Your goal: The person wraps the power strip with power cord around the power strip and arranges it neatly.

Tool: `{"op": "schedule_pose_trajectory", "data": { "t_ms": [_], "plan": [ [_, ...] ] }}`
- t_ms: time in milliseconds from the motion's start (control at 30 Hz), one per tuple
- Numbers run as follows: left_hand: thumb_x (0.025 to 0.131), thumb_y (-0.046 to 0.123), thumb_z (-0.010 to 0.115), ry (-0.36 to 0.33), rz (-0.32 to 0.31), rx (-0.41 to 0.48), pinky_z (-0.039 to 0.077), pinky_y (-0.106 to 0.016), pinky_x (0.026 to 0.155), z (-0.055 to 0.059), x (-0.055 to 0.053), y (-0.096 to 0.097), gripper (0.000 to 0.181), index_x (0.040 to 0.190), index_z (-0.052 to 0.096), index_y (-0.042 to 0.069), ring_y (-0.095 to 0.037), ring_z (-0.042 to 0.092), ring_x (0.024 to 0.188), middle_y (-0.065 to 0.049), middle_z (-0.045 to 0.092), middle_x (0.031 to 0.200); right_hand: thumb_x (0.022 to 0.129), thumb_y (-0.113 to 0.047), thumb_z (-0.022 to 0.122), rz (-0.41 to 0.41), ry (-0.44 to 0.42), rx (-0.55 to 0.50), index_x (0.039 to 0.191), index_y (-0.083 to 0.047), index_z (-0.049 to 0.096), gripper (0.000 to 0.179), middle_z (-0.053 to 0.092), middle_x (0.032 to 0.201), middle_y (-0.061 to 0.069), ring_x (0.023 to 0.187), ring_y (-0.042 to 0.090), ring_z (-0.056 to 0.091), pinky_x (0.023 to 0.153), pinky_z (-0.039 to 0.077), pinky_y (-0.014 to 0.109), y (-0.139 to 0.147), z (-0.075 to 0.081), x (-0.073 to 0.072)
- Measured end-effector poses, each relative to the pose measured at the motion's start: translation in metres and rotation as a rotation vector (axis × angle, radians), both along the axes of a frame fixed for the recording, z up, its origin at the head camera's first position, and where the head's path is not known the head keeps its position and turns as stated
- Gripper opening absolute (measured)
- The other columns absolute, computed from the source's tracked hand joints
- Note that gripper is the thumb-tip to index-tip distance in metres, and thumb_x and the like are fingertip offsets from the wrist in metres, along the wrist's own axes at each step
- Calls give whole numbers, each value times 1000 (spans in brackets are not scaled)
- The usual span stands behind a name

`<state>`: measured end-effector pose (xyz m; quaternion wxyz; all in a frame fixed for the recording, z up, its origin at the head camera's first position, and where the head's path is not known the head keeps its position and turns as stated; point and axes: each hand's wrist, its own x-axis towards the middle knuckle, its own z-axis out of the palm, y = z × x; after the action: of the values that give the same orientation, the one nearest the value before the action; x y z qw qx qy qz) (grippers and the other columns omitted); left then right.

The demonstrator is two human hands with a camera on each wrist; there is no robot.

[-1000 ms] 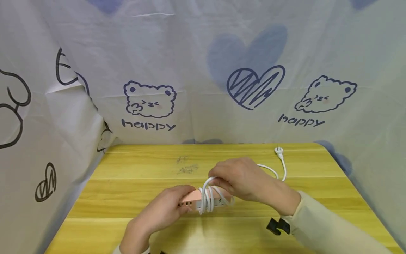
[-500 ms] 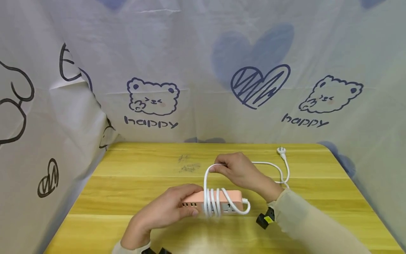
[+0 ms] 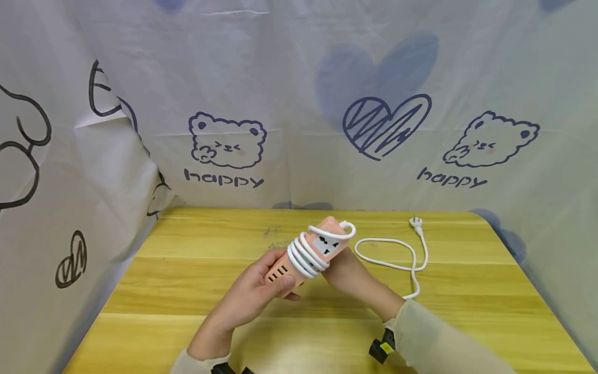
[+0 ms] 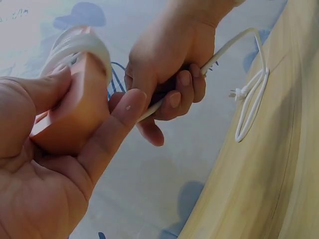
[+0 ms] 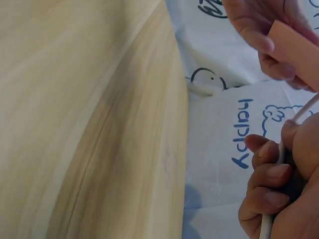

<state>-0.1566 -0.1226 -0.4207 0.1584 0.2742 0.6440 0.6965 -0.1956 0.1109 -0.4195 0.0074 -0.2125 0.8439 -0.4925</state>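
A pink power strip (image 3: 329, 224) with a white socket face and several USB slots is held up and tilted in the head view. Several turns of its white cord (image 3: 303, 258) wrap round its middle. My left hand (image 3: 254, 288) grips the strip's USB end, thumb on the front. Behind the strip's far end is my right hand (image 3: 348, 272), its fingers hidden in the head view. In the left wrist view the right hand (image 4: 174, 64) curls its fingers round the loose cord, apart from the strip. The right wrist view also shows the cord (image 5: 281, 152) running through that fist.
The cord's free length loops on the wooden table (image 3: 154, 291) at right, ending in a white plug (image 3: 416, 223) near the back edge. Printed cloth (image 3: 299, 171) hangs behind the table and at its sides. A black wrist mount (image 3: 383, 345) sits at the right sleeve.
My right hand has gone from above the strip, pulling cord, to behind and below it. The strip has tilted with its right end raised, and the cord loop has come down against it.
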Motion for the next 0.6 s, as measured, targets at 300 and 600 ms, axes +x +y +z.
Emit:
{"op": "schedule_pose_trajectory", "data": {
  "t_ms": [300,600],
  "plan": [
    [112,15,52,-23,157,87,63,-48,89,2,-1,-2,44,152,37,2,-25,69,110,-20,55,132,113,-25,50,72,-41,330,96,-12,68,28,55,68,-7,56,7,42,54,37,26,9,-3,13],
    [112,16,51,-61,414,52,64,-41,88,7,-6,-7,43,150,34,2,-26,72,103,-21,54,131,112,-26,53,49,-126,224,100,-14,69,23,52,67,-5,53,7,36,49,31,23,37,-11,24]
  ]
}}
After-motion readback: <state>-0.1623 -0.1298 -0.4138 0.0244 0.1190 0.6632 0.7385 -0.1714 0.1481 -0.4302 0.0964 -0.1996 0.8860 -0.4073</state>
